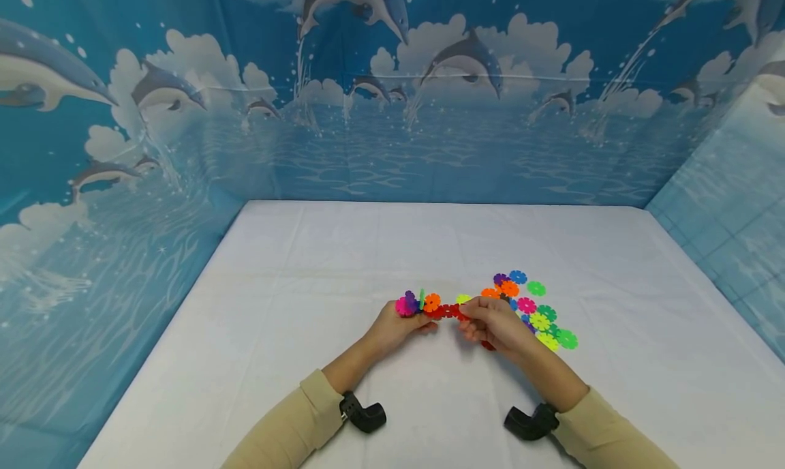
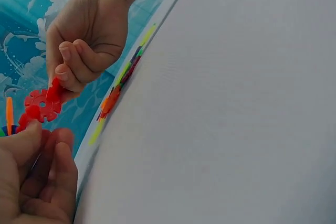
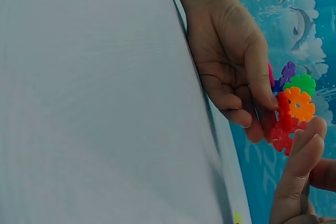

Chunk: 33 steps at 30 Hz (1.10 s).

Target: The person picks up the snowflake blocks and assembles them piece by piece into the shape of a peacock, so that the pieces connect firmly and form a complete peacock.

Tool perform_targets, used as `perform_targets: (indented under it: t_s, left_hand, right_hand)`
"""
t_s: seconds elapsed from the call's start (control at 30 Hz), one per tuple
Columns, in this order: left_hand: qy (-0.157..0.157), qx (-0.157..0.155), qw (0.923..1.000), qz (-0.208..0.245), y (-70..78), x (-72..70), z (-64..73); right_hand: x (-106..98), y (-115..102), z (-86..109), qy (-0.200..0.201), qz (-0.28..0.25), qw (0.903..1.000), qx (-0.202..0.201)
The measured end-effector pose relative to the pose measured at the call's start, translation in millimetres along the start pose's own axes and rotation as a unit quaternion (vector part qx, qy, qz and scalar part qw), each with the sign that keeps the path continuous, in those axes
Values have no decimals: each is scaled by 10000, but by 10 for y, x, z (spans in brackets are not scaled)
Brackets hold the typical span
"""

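Both hands hold a joined row of notched plastic disc pieces above the white table. My left hand pinches the row near its left part, where a pink disc, a purple disc, a green disc seen edge-on and an orange disc stick up. Red discs run across the gap between the hands. At the right end, my right hand pinches a red disc between thumb and fingers, its other fingers curled in the left wrist view. The right fingertips partly hide that end.
Loose notched discs in several colours lie in a cluster beyond and right of my right hand. A dark red disc lies below that hand. The white cloth-covered table meets a blue dolphin-print curtain at its back and sides.
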<state>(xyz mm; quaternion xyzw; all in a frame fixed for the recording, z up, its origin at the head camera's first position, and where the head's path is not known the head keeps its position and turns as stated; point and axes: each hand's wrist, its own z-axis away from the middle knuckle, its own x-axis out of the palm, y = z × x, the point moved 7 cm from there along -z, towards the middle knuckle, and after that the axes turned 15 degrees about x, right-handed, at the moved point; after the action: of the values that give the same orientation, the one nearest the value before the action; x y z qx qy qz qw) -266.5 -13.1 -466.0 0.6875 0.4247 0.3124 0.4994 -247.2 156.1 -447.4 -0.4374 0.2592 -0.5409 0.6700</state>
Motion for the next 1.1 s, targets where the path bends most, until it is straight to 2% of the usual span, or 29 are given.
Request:
perform_targets:
  t_s: [0.17, 0.33, 0.5, 0.67, 0.8, 0.97, 1.03, 1.1]
  left_hand:
    - [281, -121, 9995, -59, -7, -61, -6]
    - [327, -116, 9984, 439, 7, -58, 0]
    - [295, -234, 9964, 764, -12, -38, -3]
    - [317, -346, 9967, 667, -25, -43, 1]
    - [355, -409, 9964, 657, -26, -51, 7]
    - [385, -402, 9958, 732, -25, -52, 6]
    - [402, -388, 9953, 788, -24, -50, 5]
    - [400, -376, 9950, 839, -22, -48, 5]
  right_hand:
    - [-10, 0, -12, -55, -30, 10000, 52]
    - [-48, -21, 5, 7, 546, 9985, 8]
    - [-270, -114, 48, 609, 1419, 9880, -30]
    - [-671, -235, 120, 1346, 1687, 9764, -44]
    - [-1046, -294, 160, 2040, 1964, 9590, -101]
    - [-1419, -361, 173, 2910, 2757, 9161, -63]
    - [-1490, -365, 151, 3003, 3166, 8997, 79]
    - [-1531, -347, 109, 2928, 3525, 8884, 283]
